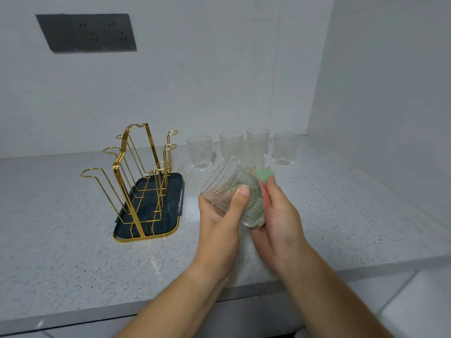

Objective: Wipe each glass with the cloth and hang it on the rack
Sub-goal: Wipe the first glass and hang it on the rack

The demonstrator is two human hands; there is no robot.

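My left hand (219,223) grips a ribbed clear glass (229,189), tilted on its side above the counter, thumb across its wall. My right hand (280,215) holds a green and pink cloth (264,175) against the glass's right side. A gold wire rack (136,172) with bare hooks stands on a dark tray (170,225) to the left. Several more clear glasses stand upright behind my hands: one at the left (199,152), one at the right (284,148), others between them (231,143).
The speckled grey countertop (73,252) runs to a front edge near the bottom. A white wall stands behind, and a side wall closes in on the right. A dark socket panel (87,32) is mounted high on the back wall.
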